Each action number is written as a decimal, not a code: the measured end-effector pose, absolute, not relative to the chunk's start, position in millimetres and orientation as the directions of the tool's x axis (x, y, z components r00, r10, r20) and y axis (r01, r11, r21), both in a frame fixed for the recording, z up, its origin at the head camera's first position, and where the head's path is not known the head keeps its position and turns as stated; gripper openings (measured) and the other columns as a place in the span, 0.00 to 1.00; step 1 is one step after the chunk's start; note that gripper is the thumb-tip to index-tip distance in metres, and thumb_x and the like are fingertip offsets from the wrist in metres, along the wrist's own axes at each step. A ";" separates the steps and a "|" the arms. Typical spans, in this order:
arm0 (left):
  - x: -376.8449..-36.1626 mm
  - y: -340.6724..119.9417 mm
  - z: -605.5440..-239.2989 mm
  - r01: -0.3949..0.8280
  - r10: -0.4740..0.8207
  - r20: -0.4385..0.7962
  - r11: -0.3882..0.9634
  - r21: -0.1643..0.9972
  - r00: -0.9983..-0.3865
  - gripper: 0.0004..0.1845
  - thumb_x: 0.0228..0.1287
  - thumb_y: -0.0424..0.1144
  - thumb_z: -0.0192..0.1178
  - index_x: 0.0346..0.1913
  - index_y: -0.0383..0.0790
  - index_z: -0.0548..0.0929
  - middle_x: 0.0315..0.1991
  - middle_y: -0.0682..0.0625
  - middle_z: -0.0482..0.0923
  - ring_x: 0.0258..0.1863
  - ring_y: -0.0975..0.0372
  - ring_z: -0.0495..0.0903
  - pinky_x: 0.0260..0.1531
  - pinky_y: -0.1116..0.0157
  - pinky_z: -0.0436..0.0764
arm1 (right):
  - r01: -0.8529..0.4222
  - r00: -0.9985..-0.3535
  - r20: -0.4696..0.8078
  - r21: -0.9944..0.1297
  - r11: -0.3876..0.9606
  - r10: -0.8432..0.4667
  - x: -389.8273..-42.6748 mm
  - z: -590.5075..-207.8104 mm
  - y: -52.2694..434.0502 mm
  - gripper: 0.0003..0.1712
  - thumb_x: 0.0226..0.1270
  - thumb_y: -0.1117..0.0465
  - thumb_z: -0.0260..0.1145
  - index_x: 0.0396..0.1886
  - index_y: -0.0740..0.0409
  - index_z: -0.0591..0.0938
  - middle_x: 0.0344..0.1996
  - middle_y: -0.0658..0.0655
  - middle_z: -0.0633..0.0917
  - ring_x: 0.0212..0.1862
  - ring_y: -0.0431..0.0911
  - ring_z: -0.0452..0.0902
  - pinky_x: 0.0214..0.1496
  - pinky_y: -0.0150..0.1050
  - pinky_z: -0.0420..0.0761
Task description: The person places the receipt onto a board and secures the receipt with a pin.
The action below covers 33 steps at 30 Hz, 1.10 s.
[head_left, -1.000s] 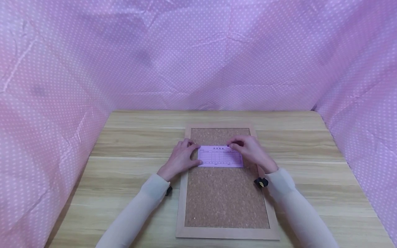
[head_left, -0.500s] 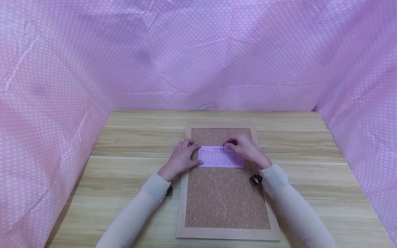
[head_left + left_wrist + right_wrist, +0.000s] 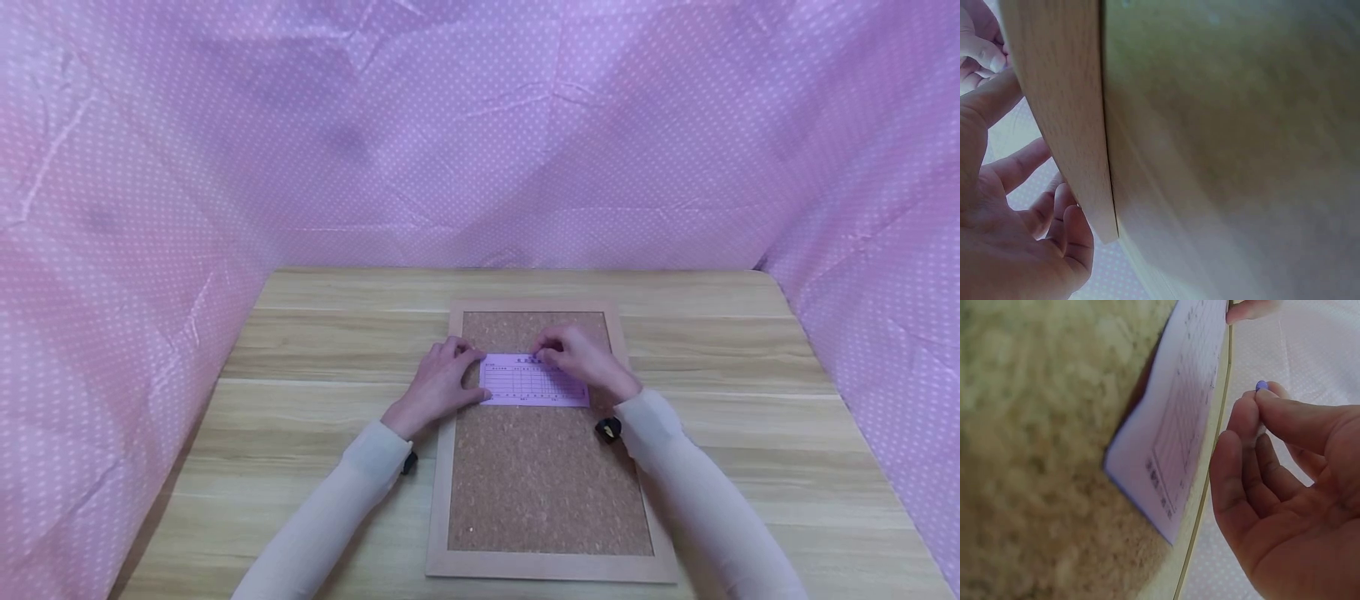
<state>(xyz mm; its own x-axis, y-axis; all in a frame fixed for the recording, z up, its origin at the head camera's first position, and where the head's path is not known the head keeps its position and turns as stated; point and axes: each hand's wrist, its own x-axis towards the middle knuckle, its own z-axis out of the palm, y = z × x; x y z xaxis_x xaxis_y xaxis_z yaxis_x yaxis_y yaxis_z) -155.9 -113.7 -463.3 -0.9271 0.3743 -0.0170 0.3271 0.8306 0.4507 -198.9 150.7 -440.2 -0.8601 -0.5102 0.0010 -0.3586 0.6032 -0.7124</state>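
Note:
A purple printed form slip [image 3: 513, 383] lies across the upper part of a wood-framed cork board [image 3: 547, 483]. At the slip's left edge my left hand [image 3: 431, 386] presses with thumb and forefinger spread, one near each corner. My right hand [image 3: 583, 360] is over the slip's top edge, right of its middle. In the right wrist view it pinches a small purple push pin [image 3: 1262, 385] between thumb and fingertips; only the pin's rounded end shows. The slip's near edge [image 3: 1129, 419] bows a little off the cork there. In the left wrist view the left hand's fingers [image 3: 1019, 165] are beside the frame.
The board lies on a wooden table [image 3: 300, 333]. Pink dotted cloth [image 3: 480, 167] hangs behind and on both sides. A tiny white speck [image 3: 471, 529] is on the cork's lower left. A dark wrist camera [image 3: 608, 430] sits under the right sleeve.
My right hand has moved left along the slip's top edge, toward its middle. The left hand and the slip stay in place.

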 end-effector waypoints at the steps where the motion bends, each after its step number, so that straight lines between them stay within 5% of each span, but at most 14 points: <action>1: -155.9 -113.7 -463.1 0.326 0.374 -0.019 0.831 0.451 -0.927 0.36 0.59 0.51 0.77 0.67 0.39 0.80 0.65 0.40 0.70 0.60 0.46 0.70 0.61 0.49 0.70 | -0.357 -0.862 -0.004 -0.706 0.612 -0.507 -199.5 -440.8 150.0 0.06 0.70 0.71 0.67 0.42 0.62 0.89 0.39 0.56 0.89 0.44 0.49 0.83 0.53 0.49 0.81; 24: -157.6 -114.7 -464.3 0.312 0.366 -0.029 0.831 0.461 -0.930 0.36 0.59 0.51 0.77 0.67 0.40 0.80 0.65 0.41 0.70 0.61 0.48 0.69 0.62 0.50 0.70 | -0.270 -0.881 -0.144 -0.629 0.729 -0.450 -210.6 -442.7 138.8 0.07 0.71 0.67 0.67 0.41 0.57 0.90 0.38 0.52 0.90 0.43 0.47 0.82 0.53 0.48 0.79; 33: -158.7 -115.2 -464.6 0.318 0.372 -0.028 0.829 0.460 -0.928 0.36 0.59 0.52 0.77 0.67 0.40 0.80 0.65 0.42 0.70 0.60 0.48 0.70 0.61 0.50 0.70 | -0.219 -0.870 -0.197 -0.665 0.713 -0.451 -213.5 -439.9 138.2 0.07 0.71 0.68 0.67 0.41 0.58 0.90 0.36 0.53 0.90 0.38 0.45 0.81 0.44 0.41 0.78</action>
